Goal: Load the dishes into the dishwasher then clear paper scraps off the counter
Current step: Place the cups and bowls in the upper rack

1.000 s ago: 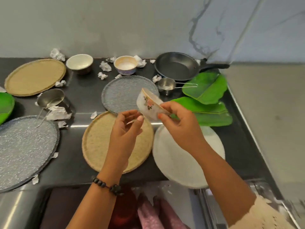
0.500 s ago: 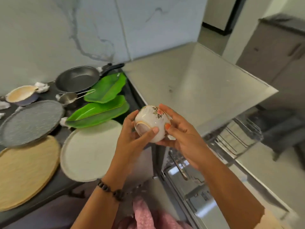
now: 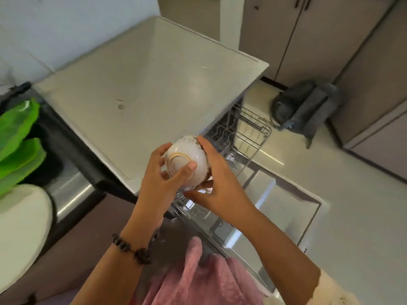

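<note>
White ceramic, gold ring on the foot: one bowl is being held upside down, base facing the camera, above the open dishwasher.

Two hands are gripping it. The left hand is curling round the near and left side, thumb lying across the base ring and fingers wrapping behind. The right hand is cupping the right side, index finger running along the upper rim edge and the remaining fingers curling beneath the bowl. Both hands are touching the bowl; neither is holding anything else.

One wire rack is showing, pulled out from under the pale countertop; the bowl is sitting over its near end, not touching it as far as can be told. One dishwasher door is lying open and flat below.

At the left edge: two green leaf-shaped dishes are overlapping, and one white plate is lying just in front of them.

One beaded bracelet is circling the left wrist. One grey cloth is lying crumpled on the floor.
</note>
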